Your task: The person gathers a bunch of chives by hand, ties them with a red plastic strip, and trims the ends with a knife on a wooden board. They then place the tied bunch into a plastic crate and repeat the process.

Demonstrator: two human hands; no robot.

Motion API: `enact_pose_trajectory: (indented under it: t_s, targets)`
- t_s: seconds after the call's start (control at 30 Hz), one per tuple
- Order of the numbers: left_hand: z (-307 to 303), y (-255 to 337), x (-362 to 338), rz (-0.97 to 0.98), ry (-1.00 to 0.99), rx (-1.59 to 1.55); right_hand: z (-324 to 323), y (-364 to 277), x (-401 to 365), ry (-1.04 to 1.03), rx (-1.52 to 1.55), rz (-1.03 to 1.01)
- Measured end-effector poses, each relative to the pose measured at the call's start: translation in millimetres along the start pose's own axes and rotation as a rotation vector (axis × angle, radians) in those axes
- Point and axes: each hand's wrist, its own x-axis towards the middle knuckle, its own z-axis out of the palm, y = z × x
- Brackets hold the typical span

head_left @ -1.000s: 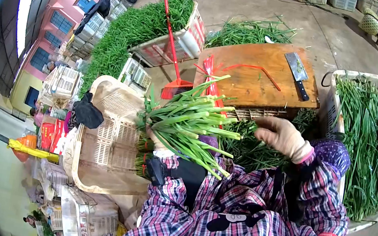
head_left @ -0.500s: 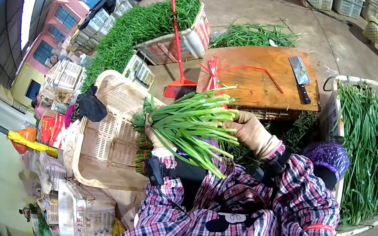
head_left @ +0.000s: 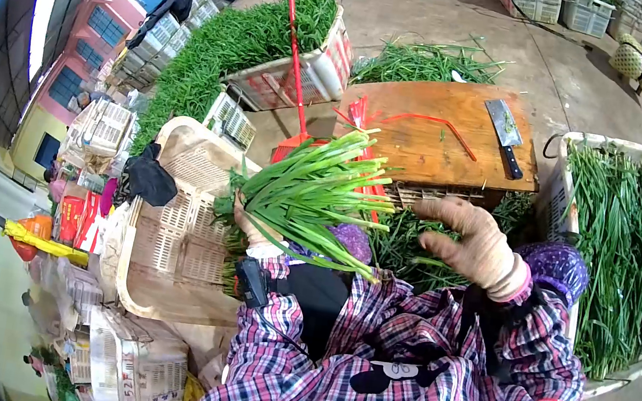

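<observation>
My left hand [head_left: 253, 233], in a pale glove, grips a thick bunch of green chives [head_left: 314, 193] near its root end, with the leaf tips fanning out to the right. My right hand [head_left: 472, 241], also gloved, hovers a little right of the bunch with its fingers spread and nothing in it. Loose chives [head_left: 414, 249] lie under both hands. Behind them stands a wooden chopping board [head_left: 433, 130] with a cleaver [head_left: 505, 133] and red ties [head_left: 364, 115] on it.
A white crate [head_left: 612, 247] full of chives stands at the right. An empty cream basket [head_left: 183, 221] lies at the left, with a black cloth [head_left: 146, 181] on its rim. A red broom [head_left: 296, 79] and more crates of chives [head_left: 253, 47] are beyond.
My right hand was off the bunch, came onto its leaf tips half a second ago, and has now drawn away to the right with open fingers. The bunch has tilted up slightly.
</observation>
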Motion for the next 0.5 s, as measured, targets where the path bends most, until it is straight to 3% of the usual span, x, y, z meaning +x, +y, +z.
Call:
enact_pose_trajectory:
  t_s: [0.07,0.1,0.2,0.33,0.37,0.47,0.5]
  targets:
    - [19,1,-8,-0.057,-0.041,-0.075,12,-5,14,0.048,0.116,0.103]
    - [15,-1,-5,-0.048,-0.177,-0.092,17,-4,18,0.099,0.229,0.208]
    - [23,0,-8,-0.023,-0.11,0.007,37,7,29,0.053,0.772,0.36]
    - [39,2,-21,-0.054,-0.001,-0.037,46,18,43,-0.028,0.914,0.339]
    - [24,2,-14,-0.015,-0.103,-0.007,44,10,44,-0.047,1.058,0.393]
    - [16,3,-13,-0.054,-0.165,-0.086,51,17,43,0.033,0.942,0.335]
    - [19,2,-16,-0.034,-0.052,-0.054,48,18,39,0.058,0.862,0.304]
